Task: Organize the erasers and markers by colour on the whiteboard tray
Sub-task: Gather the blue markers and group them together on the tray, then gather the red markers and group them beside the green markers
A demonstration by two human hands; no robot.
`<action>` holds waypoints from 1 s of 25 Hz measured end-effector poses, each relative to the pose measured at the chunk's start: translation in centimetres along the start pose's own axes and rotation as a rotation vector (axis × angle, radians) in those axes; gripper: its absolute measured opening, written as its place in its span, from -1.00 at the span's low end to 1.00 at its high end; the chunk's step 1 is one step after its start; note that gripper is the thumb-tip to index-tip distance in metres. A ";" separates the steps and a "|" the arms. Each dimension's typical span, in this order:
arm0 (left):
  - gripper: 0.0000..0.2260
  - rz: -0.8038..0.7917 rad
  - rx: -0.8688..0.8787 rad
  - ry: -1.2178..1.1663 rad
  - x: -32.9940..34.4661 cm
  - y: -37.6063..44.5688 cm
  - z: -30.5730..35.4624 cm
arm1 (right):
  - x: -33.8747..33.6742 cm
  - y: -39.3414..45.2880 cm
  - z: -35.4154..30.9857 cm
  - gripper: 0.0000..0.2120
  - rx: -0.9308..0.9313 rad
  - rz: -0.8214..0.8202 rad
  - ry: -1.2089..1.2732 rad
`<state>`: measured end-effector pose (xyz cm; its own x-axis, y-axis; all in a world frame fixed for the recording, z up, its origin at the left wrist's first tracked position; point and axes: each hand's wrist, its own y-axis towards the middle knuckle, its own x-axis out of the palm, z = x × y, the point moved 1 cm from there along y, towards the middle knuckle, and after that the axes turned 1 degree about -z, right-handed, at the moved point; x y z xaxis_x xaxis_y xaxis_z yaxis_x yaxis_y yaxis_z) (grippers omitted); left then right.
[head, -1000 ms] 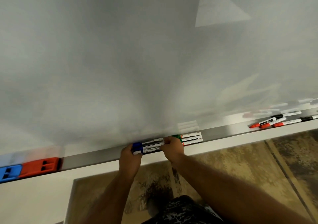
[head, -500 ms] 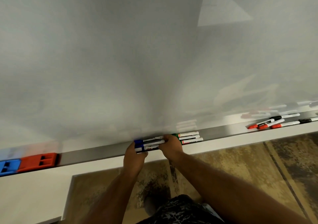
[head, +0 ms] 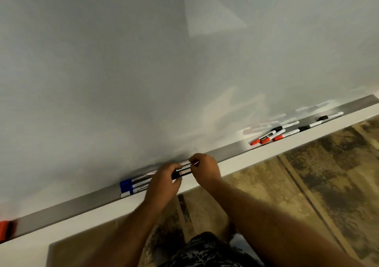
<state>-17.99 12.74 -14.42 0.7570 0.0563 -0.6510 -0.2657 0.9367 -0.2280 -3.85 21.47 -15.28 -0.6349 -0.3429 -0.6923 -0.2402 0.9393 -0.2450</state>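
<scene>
Both hands meet over the whiteboard tray [head: 67,207]. The left hand [head: 164,181] curls closed around a bundle of markers [head: 182,172]; the right hand [head: 205,167] pinches their other end. Blue-capped markers [head: 128,185] lie just left.

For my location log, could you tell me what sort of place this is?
Probably a classroom or meeting room: a large wall whiteboard, a long metal tray holding dry-erase markers, and patterned carpet below.
</scene>
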 end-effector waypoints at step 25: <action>-0.79 0.012 0.060 0.530 24.8 15.8 22.3 | -26.9 14.8 23.7 -0.75 -0.271 -0.061 -0.589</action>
<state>9.94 36.62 -17.97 0.3446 -0.1012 -0.9333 -0.2262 0.9559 -0.1872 27.07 44.82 -16.32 -0.1243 -0.2595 -0.9577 -0.4888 0.8559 -0.1685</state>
